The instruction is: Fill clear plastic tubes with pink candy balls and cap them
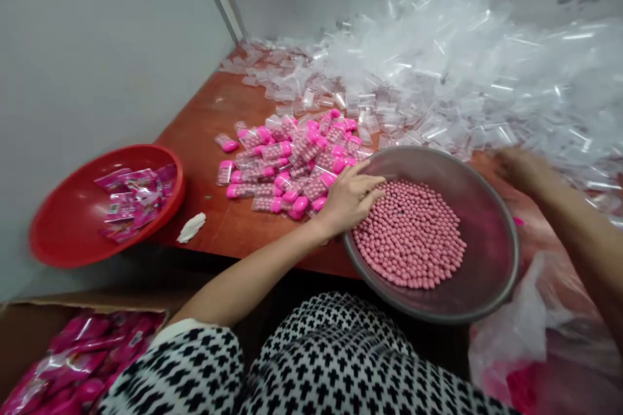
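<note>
A grey metal bowl full of small pink candy balls sits at the front edge of a brown table. My left hand rests on the bowl's left rim, fingers curled over the candies; whether it holds any is hidden. My right hand reaches past the bowl's far right rim toward a big heap of clear plastic tubes; it is smeared by motion. A pile of filled tubes with pink caps lies left of the bowl.
A red bowl with pink packets stands at the table's left corner. A white scrap lies near it. A cardboard box with pink packets is at lower left. A plastic bag hangs at lower right. Walls close off the table's left and back sides.
</note>
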A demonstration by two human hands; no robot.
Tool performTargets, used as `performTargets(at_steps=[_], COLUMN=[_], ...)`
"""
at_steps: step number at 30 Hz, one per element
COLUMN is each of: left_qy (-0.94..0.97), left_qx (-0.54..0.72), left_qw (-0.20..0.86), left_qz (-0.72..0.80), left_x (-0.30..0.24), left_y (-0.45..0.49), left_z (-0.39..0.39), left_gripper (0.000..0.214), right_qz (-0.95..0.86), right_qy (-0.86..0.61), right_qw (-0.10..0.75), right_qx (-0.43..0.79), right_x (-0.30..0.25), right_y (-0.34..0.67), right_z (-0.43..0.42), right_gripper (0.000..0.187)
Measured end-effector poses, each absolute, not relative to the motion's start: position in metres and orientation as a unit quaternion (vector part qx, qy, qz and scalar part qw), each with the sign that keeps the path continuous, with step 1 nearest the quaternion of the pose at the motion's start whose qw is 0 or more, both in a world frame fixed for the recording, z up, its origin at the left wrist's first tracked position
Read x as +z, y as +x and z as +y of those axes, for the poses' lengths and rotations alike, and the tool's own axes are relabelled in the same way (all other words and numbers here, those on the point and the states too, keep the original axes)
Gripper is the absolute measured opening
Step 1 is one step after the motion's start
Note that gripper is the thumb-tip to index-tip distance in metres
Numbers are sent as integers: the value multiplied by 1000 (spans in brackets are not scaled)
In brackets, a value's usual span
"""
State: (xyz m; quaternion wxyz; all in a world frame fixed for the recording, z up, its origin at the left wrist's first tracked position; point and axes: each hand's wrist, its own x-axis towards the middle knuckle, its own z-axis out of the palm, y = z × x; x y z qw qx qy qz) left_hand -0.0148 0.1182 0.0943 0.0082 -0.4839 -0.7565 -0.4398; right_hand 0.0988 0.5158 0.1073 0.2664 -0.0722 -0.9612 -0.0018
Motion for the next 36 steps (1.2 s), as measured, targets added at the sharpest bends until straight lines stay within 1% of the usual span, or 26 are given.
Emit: performTargets(at_steps=[2,3,5,7,8,10,12,16,18,20,23,26,28,31,34,36], left_qy=[-458,-446,-433,-437,-442,-451,-456,-460,-457,-451,-447,-449,-449,-448,-449,-453], left_qx=[-472,-485,-499,-497,-494,-484,-477,-470,-472,-477,-482,-482,-482,-483,-482,-476], left_qw=[10,9,1,-10,-14,-14,-10,-10,-12,-14,-17,-16,-8,7,24,41], left_qz=[-753,-752,-751,-750,-749,-750,-751,-753,-753,-754,-753,-752,-752,-752,-752,-753], left_x=[91,89,87,86,87,88,89,91,91,91,91,91,89,86,84,83], left_y=[-15,-16,-17,-18,-19,-18,-18,-16,-16,-16,-16,-16,-17,-18,-19,-20], left_z=[120,121,122,123,123,123,123,124,124,124,124,124,124,125,124,124], left_gripper=[25,26,27,27,26,26,26,25,24,23,24,26,28,33,37,38], right_qz=[-962,-969,-992,-998,-995,-988,-984,-980,-982,-985,-979,-975,-979,-988,-981,-953], right_qy=[-70,-50,39,66,62,55,71,118,98,39,-36,-3,54,118,107,64], right_qw=[265,241,117,-17,-66,-115,-125,-133,-131,-106,-76,-118,-129,-94,-93,-102], right_qx=[-12,-9,19,-4,-32,-83,-106,-90,-94,-127,-188,-187,-149,-41,129,278], right_x=[129,137,144,139,132,116,100,90,96,105,114,110,101,87,79,80], right_y=[109,112,114,111,109,106,107,113,114,111,100,78,62,46,46,54], right_z=[487,467,419,372,352,323,307,303,308,317,329,327,316,297,291,295], right_gripper=[40,37,39,38,38,42,43,41,37,33,34,37,37,33,32,37])
